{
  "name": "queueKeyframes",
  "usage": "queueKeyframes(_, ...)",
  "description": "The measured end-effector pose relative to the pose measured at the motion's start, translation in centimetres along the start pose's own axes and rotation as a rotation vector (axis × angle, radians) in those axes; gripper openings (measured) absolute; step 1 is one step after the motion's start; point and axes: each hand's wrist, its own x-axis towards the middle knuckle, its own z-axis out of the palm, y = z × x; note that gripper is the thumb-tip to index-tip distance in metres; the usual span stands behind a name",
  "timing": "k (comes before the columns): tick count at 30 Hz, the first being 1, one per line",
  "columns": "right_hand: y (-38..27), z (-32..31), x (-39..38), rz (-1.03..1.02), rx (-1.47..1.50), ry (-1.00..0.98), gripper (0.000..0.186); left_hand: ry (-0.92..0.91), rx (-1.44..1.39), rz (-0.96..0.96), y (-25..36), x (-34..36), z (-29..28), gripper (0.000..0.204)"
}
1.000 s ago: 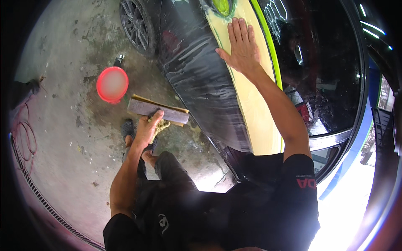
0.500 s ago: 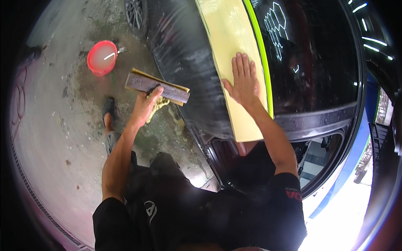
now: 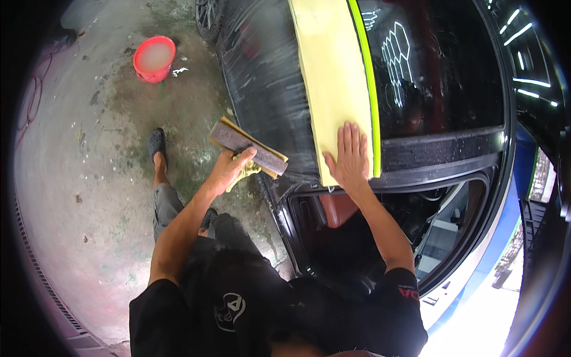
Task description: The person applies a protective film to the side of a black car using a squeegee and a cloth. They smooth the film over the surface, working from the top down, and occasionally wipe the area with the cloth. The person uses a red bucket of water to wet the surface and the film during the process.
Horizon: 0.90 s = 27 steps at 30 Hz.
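Note:
My left hand [image 3: 225, 171] grips a long sanding block [image 3: 239, 141] wrapped in dark, yellow-edged abrasive paper. A crumpled yellowish cloth [image 3: 248, 171] is bunched under the block in the same hand. Block and cloth are held up beside the black car's side, apart from the bodywork as far as I can see. Palm down, my right hand [image 3: 350, 157] rests on a pale yellow strip of bodywork [image 3: 330, 71] near its close end, fingers stretched out and thumb spread. Bright green tape [image 3: 370, 89] borders the strip on its right.
On the wet concrete floor at the far left stands a red bucket [image 3: 143, 76] of cloudy liquid. An open doorway [image 3: 315, 250] of the car lies below my right hand. Dark window glass [image 3: 440, 77] spans the right. A car wheel [image 3: 208, 15] shows at the top.
My right hand has slid along the yellow strip toward its near end. The left hand still holds the block and cloth, now slightly lower and further right. The whole view has shifted.

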Motion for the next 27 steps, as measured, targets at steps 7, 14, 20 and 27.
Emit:
queueKeyframes(7,1.0,-4.5,26.4,0.064,-0.174,0.149,0.086,0.093,-0.133,0.074,3.3,2.1,-7.5,0.043)
queueKeyframes(14,-2.1,-7.3,46.4,0.023,0.148,0.335,0.082,0.220,-0.135,0.170,11.1,8.0,-17.1,0.042)
queueKeyframes(20,-23.1,-0.8,46.3,0.240,2.200,-0.933,0.097,0.115,-0.019,0.093,17.8,14.2,-26.1,0.047)
queueKeyframes(27,-37.5,6.1,51.3,-0.489,2.581,-1.640,0.105,0.078,0.740,0.196,20.9,19.2,-37.9,0.045)
